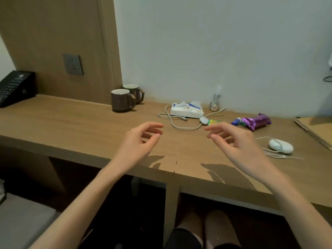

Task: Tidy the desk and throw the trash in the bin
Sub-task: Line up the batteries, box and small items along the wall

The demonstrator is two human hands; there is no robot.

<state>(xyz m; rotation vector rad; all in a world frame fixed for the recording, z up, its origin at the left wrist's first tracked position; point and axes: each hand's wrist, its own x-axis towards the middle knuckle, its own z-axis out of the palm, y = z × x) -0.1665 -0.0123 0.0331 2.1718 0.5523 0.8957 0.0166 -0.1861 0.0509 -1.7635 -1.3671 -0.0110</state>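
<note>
While both hands hover above the light-brown wooden worktop (71,123), neither holds anything. The left hand (142,141) has its fingers (156,125) loosely curled and slightly spread, thumb apart from forefinger. The right hand (233,141) faces it, its fingers (215,127) relaxed in the same way and gripping nothing.

Beyond the right hand lies the crumpled purple foil wrapper (256,121), with a small blue wrapper (236,121) just beside it on the left. A shiny green-and-yellow strip (213,121) shows just past the right fingertips. Further back, a white tissue pack (186,110) sits on a looping white cable (172,122), and a small clear bag (214,103) stands near the wall.

To the right, a white oval device (281,145) rests on its thin cord, near a brown spiral notebook (318,130) at the frame edge. 2 brown ceramic mugs (122,99) stand touching at the back left. A black telephone (14,87) sits at the far left.
</note>
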